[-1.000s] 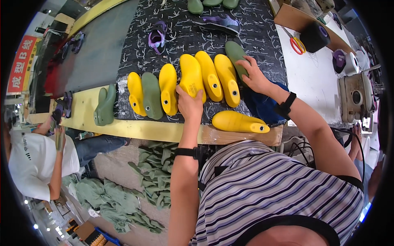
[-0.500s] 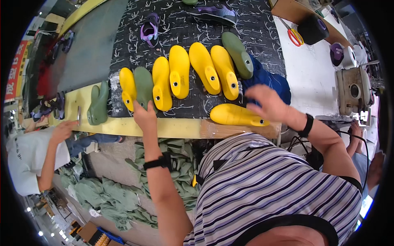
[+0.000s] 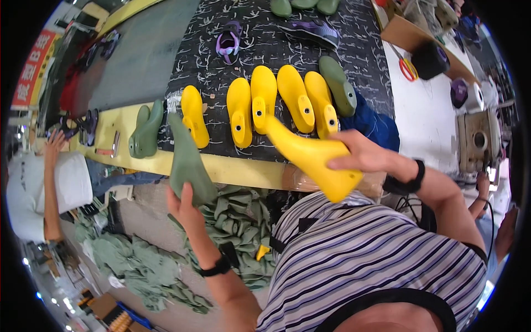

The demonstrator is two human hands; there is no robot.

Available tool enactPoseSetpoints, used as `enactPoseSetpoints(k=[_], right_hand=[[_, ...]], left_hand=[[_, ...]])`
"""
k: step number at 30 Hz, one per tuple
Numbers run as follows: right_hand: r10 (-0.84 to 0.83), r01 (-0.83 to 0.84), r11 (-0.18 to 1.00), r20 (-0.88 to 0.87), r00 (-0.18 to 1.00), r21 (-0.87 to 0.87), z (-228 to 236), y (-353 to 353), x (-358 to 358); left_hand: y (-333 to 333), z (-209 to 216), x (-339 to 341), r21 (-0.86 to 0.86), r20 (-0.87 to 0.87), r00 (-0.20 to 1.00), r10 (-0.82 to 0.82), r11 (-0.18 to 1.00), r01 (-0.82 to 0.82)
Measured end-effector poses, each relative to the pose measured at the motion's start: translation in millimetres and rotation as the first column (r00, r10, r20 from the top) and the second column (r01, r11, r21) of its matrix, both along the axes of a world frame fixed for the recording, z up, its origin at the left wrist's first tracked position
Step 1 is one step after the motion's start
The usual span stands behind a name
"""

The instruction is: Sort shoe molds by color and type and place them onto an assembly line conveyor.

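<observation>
My left hand (image 3: pixel 186 210) grips a green shoe last (image 3: pixel 192 169) by its heel end, toe pointing up, over the table's near edge. In my right hand (image 3: pixel 362 152) is a yellow shoe last (image 3: pixel 310 157), held around its heel part with the toe toward the upper left. Behind them several yellow shoe lasts (image 3: pixel 240 108) lie in a row on the black patterned table covering (image 3: pixel 215 77). At that row's right end rests another green last (image 3: pixel 336 83), beside a dark blue cloth (image 3: pixel 368 123).
Purple-and-black shoes (image 3: pixel 310 34) and a purple strappy shoe (image 3: pixel 228 44) lie farther back. To the left stand two green lasts (image 3: pixel 146 133), near a co-worker's hand (image 3: pixel 54 143). Orange-handled scissors (image 3: pixel 408 69) and a machine (image 3: pixel 477 141) are at right. Green pieces (image 3: pixel 238 221) are heaped below.
My left hand has lifted the green last out of the row toward me. My right hand has taken hold of the yellow last from the table edge and raised it.
</observation>
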State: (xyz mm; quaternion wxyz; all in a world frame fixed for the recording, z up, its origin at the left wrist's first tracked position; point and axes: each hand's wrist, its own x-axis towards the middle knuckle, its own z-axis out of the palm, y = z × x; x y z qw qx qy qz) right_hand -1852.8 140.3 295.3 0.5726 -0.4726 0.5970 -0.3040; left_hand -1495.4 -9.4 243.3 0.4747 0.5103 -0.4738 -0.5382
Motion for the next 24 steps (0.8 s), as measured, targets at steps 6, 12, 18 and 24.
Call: enactPoseSetpoints(k=[6, 12, 18, 24], right_hand=[[-0.13, 0.072, 0.965, -0.22, 0.967, -0.252, -34, -166, 70], [0.054, -0.078, 0.997, -0.5, 0.865, -0.028, -72, -261, 101], [0.007, -0.259, 0.881, -0.534, 0.845, -0.397, -50, -206, 125], [0.119, -0.147, 0.909, -0.096, 0.988, -0.389, -68, -52, 67]], left_hand=[[71, -51, 33, 0.15, 0.054, 0.97, 0.239, 0.958, -0.244], [134, -60, 44, 0.281, 0.091, 0.916, 0.39, 0.873, -0.399], [134, -42, 29, 0.168, 0.074, 0.984, 0.16, 0.971, -0.17], [121, -3, -51, -0.033, 0.637, 0.736, -0.229, 0.946, 0.323]])
